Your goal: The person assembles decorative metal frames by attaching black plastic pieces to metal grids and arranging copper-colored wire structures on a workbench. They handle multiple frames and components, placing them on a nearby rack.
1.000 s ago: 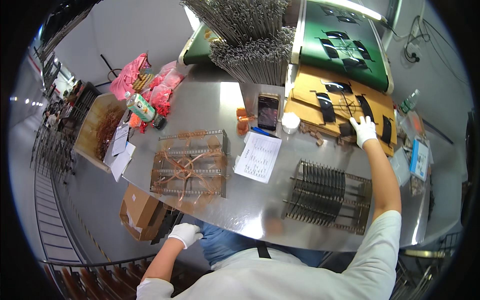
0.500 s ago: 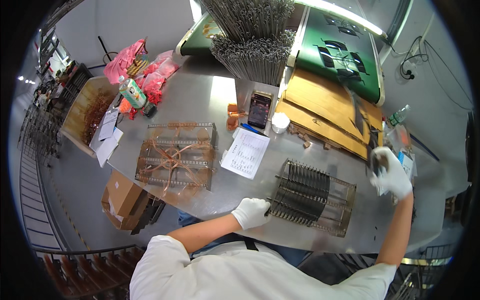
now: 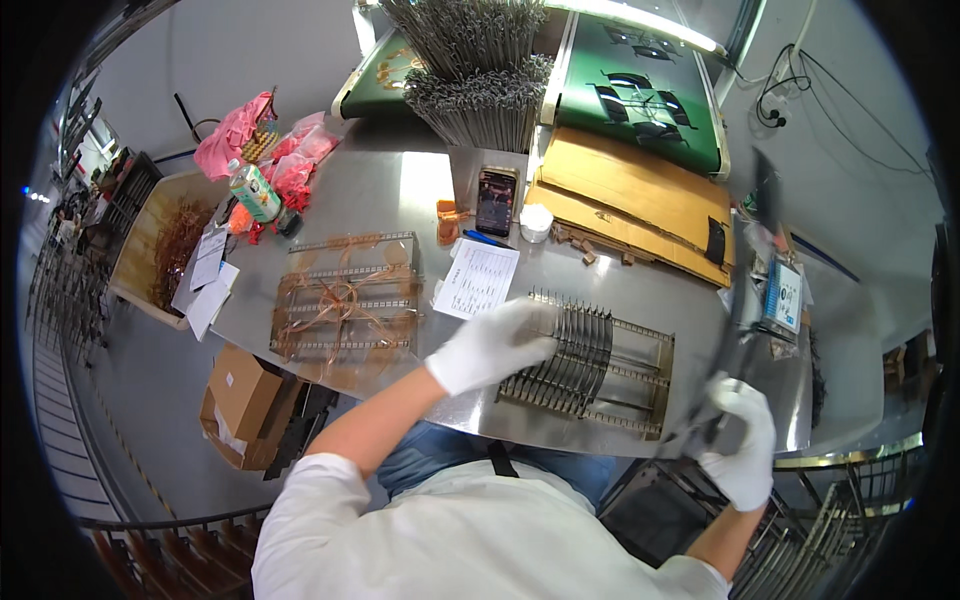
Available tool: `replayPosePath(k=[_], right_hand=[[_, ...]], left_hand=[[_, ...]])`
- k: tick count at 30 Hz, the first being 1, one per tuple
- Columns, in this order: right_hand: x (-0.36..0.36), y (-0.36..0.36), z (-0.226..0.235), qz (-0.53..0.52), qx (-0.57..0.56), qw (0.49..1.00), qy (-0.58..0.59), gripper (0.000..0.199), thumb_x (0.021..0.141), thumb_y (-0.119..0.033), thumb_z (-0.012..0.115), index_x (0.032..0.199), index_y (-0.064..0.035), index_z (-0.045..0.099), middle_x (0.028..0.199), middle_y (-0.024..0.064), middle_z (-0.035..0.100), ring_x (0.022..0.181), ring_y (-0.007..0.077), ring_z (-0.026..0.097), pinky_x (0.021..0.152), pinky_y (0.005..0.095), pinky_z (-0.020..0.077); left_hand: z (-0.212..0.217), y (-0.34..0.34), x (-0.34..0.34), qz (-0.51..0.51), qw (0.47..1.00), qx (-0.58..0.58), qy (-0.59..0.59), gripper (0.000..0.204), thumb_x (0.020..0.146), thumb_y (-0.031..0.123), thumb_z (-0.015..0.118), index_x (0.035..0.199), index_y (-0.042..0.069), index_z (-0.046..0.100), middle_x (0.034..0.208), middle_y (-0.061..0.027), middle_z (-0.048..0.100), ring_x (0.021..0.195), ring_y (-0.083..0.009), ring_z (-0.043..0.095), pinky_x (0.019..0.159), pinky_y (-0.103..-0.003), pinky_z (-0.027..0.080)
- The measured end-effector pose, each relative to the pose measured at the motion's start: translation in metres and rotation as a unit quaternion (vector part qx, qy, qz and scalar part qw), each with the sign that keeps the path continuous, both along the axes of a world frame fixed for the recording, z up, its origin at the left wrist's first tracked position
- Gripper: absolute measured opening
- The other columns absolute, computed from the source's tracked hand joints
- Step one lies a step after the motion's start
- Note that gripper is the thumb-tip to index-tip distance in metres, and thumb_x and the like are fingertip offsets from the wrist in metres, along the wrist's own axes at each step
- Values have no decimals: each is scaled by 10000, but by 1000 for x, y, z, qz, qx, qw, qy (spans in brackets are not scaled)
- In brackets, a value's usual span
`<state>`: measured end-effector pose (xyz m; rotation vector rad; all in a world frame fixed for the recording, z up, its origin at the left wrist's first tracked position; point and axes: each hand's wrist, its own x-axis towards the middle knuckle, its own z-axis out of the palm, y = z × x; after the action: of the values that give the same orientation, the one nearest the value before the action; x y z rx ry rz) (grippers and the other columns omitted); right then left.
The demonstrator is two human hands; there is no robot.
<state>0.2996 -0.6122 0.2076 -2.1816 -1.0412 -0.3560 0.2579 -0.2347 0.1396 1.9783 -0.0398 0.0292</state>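
Extending the left hand [image 3: 490, 347], with fingers parted, over the left end of a slotted rack [image 3: 664, 385] of dark curved panels [image 3: 572, 352] resting on the tabletop [image 3: 385, 190]. Pinching a motion-blurred dark piece [image 3: 742, 290] in the right hand [image 3: 742, 443], near the rack's right end.

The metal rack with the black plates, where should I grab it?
Probably take the metal rack by its bare right end bar, coming from the right: black plates crowd its left part, and the left hand is there.
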Motion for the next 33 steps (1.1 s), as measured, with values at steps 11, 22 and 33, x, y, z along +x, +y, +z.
replayPosePath(k=[11, 22, 33], right_hand=[[23, 35, -64, 11, 307, 839, 450, 647, 988, -335, 674, 1530, -103, 408, 1279, 94, 616, 1180, 197, 599, 1035, 369, 480], [32, 75, -48, -105, 20, 869, 484, 721, 922, -204, 547, 1623, -183, 384, 996, 179, 693, 643, 222, 662, 666, 374, 557], [72, 88, -179, -45, 208, 677, 705, 581, 1047, -387, 473, 1562, -119, 446, 954, 30, 671, 809, 155, 642, 821, 322, 534]], left_hand=[[34, -131, 76, -33, 873, -243, -422, 841, 814, 158, 782, 1536, 125, 350, 1450, -185, 467, 1320, -309, 539, 1065, -409, 505], [84, -28, 35, -122, 829, -494, -234, 627, 894, -7, 637, 1476, 127, 447, 1302, -144, 574, 1085, -222, 640, 874, -340, 558], [74, 71, -43, -60, 785, -514, -341, 950, 811, -11, 706, 1639, 229, 306, 1531, -206, 431, 1226, -299, 502, 859, -315, 452]])
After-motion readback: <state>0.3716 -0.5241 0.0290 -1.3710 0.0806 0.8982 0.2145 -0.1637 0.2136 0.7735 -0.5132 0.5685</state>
